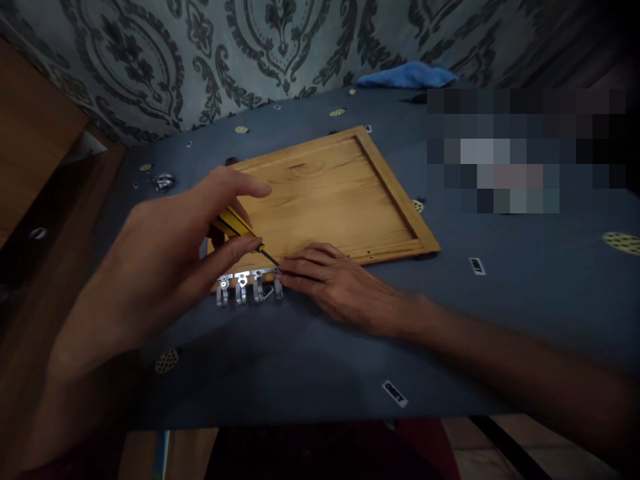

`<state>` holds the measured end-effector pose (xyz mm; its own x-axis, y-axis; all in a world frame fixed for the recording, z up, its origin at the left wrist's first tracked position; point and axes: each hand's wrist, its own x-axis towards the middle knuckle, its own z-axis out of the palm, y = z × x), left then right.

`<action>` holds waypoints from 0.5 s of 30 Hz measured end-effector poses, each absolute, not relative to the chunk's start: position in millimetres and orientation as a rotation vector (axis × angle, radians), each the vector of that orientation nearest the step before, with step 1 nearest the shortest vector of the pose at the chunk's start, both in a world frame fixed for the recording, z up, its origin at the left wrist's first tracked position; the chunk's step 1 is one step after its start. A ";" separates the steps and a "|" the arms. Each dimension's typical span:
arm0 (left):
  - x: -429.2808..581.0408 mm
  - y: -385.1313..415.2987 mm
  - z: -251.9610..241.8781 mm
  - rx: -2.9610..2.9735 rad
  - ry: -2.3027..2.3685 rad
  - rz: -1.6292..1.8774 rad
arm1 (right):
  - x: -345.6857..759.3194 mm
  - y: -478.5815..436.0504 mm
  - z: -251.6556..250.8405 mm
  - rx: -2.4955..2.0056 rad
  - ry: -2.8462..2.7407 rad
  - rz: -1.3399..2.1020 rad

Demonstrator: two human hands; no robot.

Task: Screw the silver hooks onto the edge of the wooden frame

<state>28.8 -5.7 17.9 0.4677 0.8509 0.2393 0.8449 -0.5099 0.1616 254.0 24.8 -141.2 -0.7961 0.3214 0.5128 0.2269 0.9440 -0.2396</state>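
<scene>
My left hand [165, 247] is closed around the yellow handle of a screwdriver [239, 225], with the index finger lifted off it. The thin shaft slants down to the right, and its tip meets the right end of a metal hook rail [243, 277]. That rail, with several hooks, lies along the near edge of a framed wooden board [315, 200]. My right hand [345, 287] rests on the same edge, its fingertips pinching at the rail's right end beside the screwdriver tip. The thumb and any screw there are hidden.
A blue-grey patterned cloth [320, 373] covers the table. Small metal hardware [163, 182] lies to the left of the board, and a blue cloth [407, 75] lies by the wall. Wooden furniture [35, 133] stands on the left. One area at the right is pixelated.
</scene>
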 end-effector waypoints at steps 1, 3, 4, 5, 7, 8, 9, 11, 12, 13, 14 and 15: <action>28.1 -6.1 19.3 2.672 1.570 0.474 | 254.1 24.9 -141.3 -0.386 -2.525 0.229; 27.0 -6.4 20.8 2.669 1.602 0.486 | 254.0 25.1 -140.9 -0.387 -2.527 0.232; 26.8 -6.3 21.0 2.670 1.593 0.487 | 253.9 25.2 -140.6 -0.388 -2.531 0.229; 26.8 -6.0 20.8 2.663 1.587 0.473 | 253.7 25.2 -140.2 -0.394 -2.535 0.226; 27.5 -5.2 19.5 2.651 1.555 0.444 | 253.3 25.1 -139.4 -0.402 -2.541 0.219; 28.0 -4.9 18.6 2.648 1.540 0.437 | 253.2 25.0 -139.1 -0.404 -2.544 0.218; 28.6 -4.5 17.5 2.646 1.528 0.435 | 253.2 24.9 -138.9 -0.404 -2.546 0.217; 30.0 -4.0 15.5 2.646 1.508 0.432 | 253.1 24.7 -138.6 -0.398 -2.542 0.210; 30.6 -3.7 14.6 2.652 1.498 0.426 | 253.1 24.6 -138.6 -0.394 -2.540 0.207; 31.1 -3.4 13.8 2.660 1.493 0.418 | 253.1 24.6 -138.7 -0.393 -2.538 0.204; 31.4 -3.2 13.2 2.669 1.484 0.405 | 253.1 24.7 -138.7 -0.395 -2.538 0.202; 31.7 -2.9 12.7 2.682 1.473 0.396 | 253.1 24.8 -138.8 -0.394 -2.534 0.199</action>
